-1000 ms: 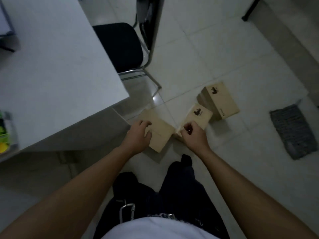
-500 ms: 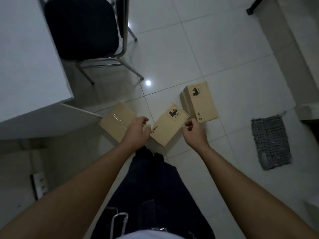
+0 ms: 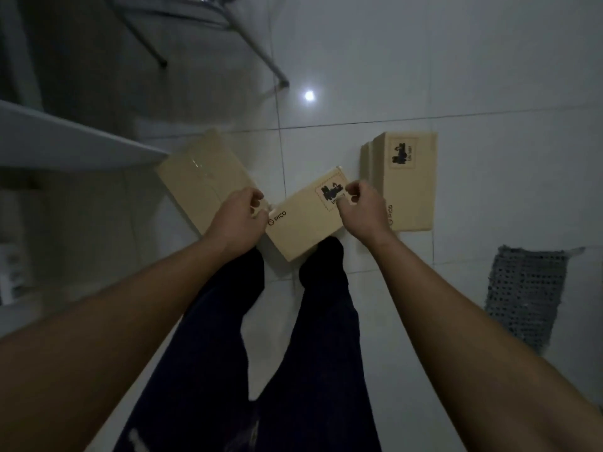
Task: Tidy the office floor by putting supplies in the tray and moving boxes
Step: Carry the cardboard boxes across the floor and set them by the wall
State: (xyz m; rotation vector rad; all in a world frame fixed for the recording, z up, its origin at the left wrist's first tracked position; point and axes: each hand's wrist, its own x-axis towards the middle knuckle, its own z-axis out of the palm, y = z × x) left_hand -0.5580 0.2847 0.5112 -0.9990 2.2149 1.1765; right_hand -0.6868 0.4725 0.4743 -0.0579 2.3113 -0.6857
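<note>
From the head camera, the left hand (image 3: 239, 220) and right hand (image 3: 362, 210) clamp opposite ends of the middle box (image 3: 303, 220), its long axis slanting between them, above the feet, between two other floor boxes.

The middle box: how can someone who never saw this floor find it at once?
Look at the white tile floor in front of the person's feet, where three tan boxes lie in a row. The middle box is between the left box and the right box. Only it is held, by the left hand and right hand, and sits askew.
</note>
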